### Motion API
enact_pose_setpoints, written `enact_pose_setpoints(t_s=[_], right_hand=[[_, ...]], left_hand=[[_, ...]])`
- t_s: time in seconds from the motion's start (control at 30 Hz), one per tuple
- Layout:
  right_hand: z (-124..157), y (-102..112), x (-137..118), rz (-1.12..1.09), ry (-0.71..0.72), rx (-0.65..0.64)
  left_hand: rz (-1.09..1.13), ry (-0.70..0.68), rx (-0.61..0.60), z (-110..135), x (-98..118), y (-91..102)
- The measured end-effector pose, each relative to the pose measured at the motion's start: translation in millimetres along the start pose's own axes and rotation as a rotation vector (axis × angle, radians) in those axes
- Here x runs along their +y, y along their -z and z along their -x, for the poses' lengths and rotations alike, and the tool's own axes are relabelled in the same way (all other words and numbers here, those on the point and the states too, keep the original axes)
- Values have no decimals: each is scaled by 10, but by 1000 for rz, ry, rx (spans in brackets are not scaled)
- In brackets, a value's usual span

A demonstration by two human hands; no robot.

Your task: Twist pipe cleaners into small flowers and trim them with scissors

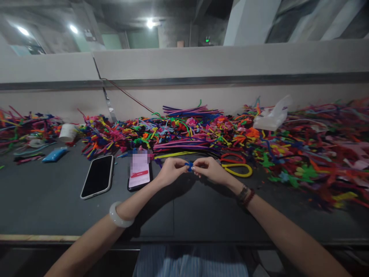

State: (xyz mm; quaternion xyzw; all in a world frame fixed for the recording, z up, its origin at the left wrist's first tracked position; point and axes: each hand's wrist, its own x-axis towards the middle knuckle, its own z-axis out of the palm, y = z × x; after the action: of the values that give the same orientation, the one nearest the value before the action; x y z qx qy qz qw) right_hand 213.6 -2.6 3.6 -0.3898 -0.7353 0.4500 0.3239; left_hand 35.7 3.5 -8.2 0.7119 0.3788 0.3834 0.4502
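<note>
A small blue pipe cleaner piece [189, 166] sits between both hands above the dark table [57, 207]. My left hand [170, 170] pinches it from the left, fingers curled. From the other side my right hand [209, 169] grips the same piece with closed fingers. Just behind the hands lie red and yellow pipe cleaner loops [236, 167].
A big heap of coloured pipe cleaners [201, 130] runs along the back wall. A dark phone [98, 176] and a lit phone [140, 173] lie left of the hands. Further left are a blue packet [54, 154] and a white roll [68, 132]. A white bag [272, 115] rests on the heap.
</note>
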Motion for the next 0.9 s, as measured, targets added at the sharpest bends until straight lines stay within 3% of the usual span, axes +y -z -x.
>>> enact_pose_setpoints(t_s=[0.2,0.47,0.57,0.73,0.9], right_hand=[[-3,-14,-7,17,-3,15],[-35,-37,3,-115,-27,88],[-33,-42,7,-85,-13,95],[-25,-46,-7,-62,-4,118],[-21,-69,-19,-36,-3,113]], left_hand=[[-53,-3,31,21,47,-13],[471,194,148,-48,-3,-26],[390,165,188,-47,-18,-14],[171,58,150,-30,-37,-21],[198,71,153,-35,-54,-48]])
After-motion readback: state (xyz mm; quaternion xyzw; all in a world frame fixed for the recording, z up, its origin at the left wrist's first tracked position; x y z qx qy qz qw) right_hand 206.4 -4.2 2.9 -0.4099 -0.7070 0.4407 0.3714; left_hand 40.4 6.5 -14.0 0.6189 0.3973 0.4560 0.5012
